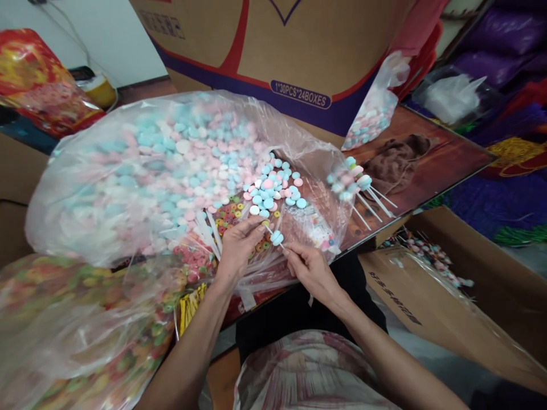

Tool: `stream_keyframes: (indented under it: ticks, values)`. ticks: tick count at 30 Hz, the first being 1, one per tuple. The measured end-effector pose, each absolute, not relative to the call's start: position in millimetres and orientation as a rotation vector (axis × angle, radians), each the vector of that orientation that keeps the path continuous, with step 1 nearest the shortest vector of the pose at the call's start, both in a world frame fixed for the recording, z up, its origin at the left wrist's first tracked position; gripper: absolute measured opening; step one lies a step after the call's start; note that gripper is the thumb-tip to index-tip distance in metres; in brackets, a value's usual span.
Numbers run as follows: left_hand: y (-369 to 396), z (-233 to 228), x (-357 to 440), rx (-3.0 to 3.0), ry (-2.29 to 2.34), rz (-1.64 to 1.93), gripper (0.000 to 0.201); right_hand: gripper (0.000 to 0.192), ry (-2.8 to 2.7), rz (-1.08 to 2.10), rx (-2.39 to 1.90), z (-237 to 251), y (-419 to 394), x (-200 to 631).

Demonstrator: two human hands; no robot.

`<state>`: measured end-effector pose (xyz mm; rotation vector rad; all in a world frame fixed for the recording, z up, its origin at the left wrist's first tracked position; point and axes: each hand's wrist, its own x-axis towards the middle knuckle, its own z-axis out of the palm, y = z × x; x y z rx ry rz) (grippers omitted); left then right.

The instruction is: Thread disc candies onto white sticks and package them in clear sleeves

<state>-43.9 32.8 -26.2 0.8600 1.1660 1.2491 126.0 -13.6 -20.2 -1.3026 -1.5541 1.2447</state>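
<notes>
Between my hands is a thin white stick with light-blue marshmallow pieces (277,237) on it. My right hand (311,270) pinches the lower end of that stick. At its upper end, the thumb and fingers of my left hand (241,242) are closed on a small yellow ring candy (265,223), partly hidden by the fingertips. Just beyond lies a loose heap of blue, pink and white marshmallows (268,193), spilled from a large clear bag (171,154). Small coloured ring candies (231,213) and white sticks (209,233) lie beside my left hand.
Finished-looking marshmallow skewers (363,182) lie at the table's right, near a brown cloth (399,162). An open carton (427,290) holding more skewers stands low on the right. A big cardboard box (273,51) rises behind. A bag of ring gummies (85,330) fills the lower left.
</notes>
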Motion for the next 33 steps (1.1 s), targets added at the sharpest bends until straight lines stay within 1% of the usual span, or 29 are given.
stream_keyframes:
  ticks: [3, 7, 11, 13, 15, 18, 21, 24, 26, 28, 29, 31, 33]
  values:
    - [31.4, -22.0, -43.1, 0.914, 1.194, 1.265, 0.036, 0.026, -1.590, 1.209, -1.313, -18.0, -13.0, 126.8]
    - [28.3, -19.8, -43.4, 1.074, 1.288, 1.268, 0.030, 0.029, -1.673, 1.151, -1.372, -15.3, -11.7, 127.7]
    - [22.8, -21.1, -41.8, 1.056, 1.310, 1.233, 0.026, 0.031, -1.648, 1.193, -1.363, -16.0, -9.5, 128.9]
    - [20.4, -20.3, -39.7, 0.918, 1.273, 1.217, 0.032, 0.032, -1.624, 1.213, -1.333, -17.7, -9.5, 128.8]
    - [18.3, -18.1, -37.6, 0.797, 1.256, 1.204, 0.043, 0.032, -1.622, 1.215, -1.303, -19.9, -10.5, 127.5]
    - [14.9, -14.3, -35.5, 0.772, 1.222, 1.167, 0.058, 0.034, -1.609, 1.183, -1.268, -23.8, -13.1, 124.0]
    - [12.4, -12.5, -34.1, 0.809, 1.169, 1.057, 0.059, 0.036, -1.553, 1.146, -1.269, -26.3, -14.8, 120.3]
    - [17.1, -12.1, -32.8, 0.848, 1.152, 0.992, 0.053, 0.037, -1.489, 1.123, -1.293, -25.1, -13.6, 118.3]
    - [27.1, -11.6, -32.9, 0.967, 1.222, 1.033, 0.040, 0.037, -1.458, 1.094, -1.313, -23.0, -11.2, 118.9]
    - [42.2, -10.9, -33.9, 1.227, 1.387, 1.109, 0.026, 0.037, -1.427, 1.052, -1.343, -21.7, -8.6, 121.3]
    - [50.7, -10.5, -34.3, 1.400, 1.487, 1.134, 0.021, 0.037, -1.409, 1.033, -1.361, -21.8, -7.6, 122.9]
    - [66.9, -9.8, -34.5, 1.749, 1.668, 1.110, 0.023, 0.036, -1.379, 1.022, -1.387, -23.5, -6.6, 126.3]
    - [79.1, -10.0, -33.2, 2.020, 1.794, 0.955, 0.030, 0.034, -1.351, 1.039, -1.397, -26.1, -6.8, 128.6]
